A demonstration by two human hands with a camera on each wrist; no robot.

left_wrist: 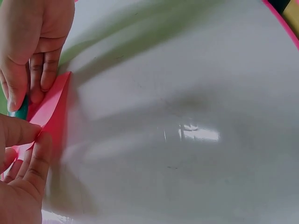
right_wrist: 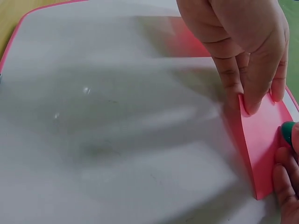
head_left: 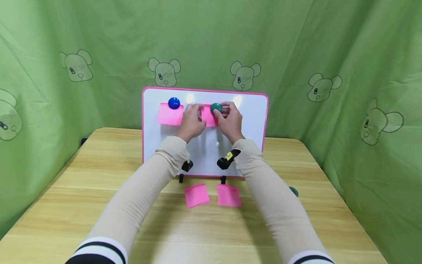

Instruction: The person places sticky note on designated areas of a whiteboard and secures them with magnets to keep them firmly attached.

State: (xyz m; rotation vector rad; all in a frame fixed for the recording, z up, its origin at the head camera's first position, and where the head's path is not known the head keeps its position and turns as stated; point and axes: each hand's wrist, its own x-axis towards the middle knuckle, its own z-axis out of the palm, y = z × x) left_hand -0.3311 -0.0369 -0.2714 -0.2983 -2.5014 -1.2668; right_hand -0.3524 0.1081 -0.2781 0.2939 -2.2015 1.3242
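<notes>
Along the upper edge of the whiteboard [head_left: 204, 154], which stands toward the far edge of the surface [head_left: 184, 234], a pink note [head_left: 209, 118] sits right of centre, its lower edge lifting off the board. The left hand [head_left: 192, 122] pinches this note by its left side; the right hand [head_left: 231, 121] grips a green magnet [head_left: 216, 107] between thumb and fingers, over the note's top part. The paper looks very light and limp, likely to curl or crease if squeezed, so a gentle fingertip hold at a side edge should suit it. The magnet seems hard, smooth and perhaps slippery; its rounded rim is the place to take it. Toward the board's upper left corner, a blue magnet [head_left: 174, 103] overlaps the top of another note [head_left: 169, 117].
</notes>
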